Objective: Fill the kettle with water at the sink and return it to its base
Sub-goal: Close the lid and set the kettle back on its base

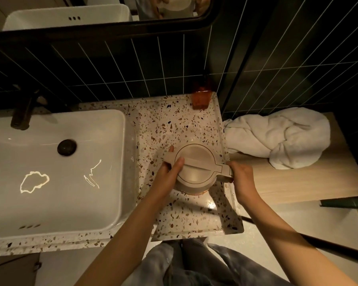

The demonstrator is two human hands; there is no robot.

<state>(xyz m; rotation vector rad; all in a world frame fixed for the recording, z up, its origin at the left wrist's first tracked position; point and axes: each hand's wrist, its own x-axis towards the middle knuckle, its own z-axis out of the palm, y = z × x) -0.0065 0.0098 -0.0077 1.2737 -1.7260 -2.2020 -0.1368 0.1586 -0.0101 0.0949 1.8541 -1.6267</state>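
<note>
While the kettle (195,166) sits upright on the speckled surface (170,124) just right of the sink (56,174), we've got both hands on it: our left hand (170,172) is wrapped around the spout side, thumb lying over the lid's edge, and our right hand (241,176) is closed around the handle on the side away from the sink. A sliver of orange shows beneath the kettle's near side. Behind it, by the tiled wall, stands an amber bottle (201,99). Further right of the kettle, a crumpled white towel (281,139) lies on a wooden shelf (310,182).
</note>
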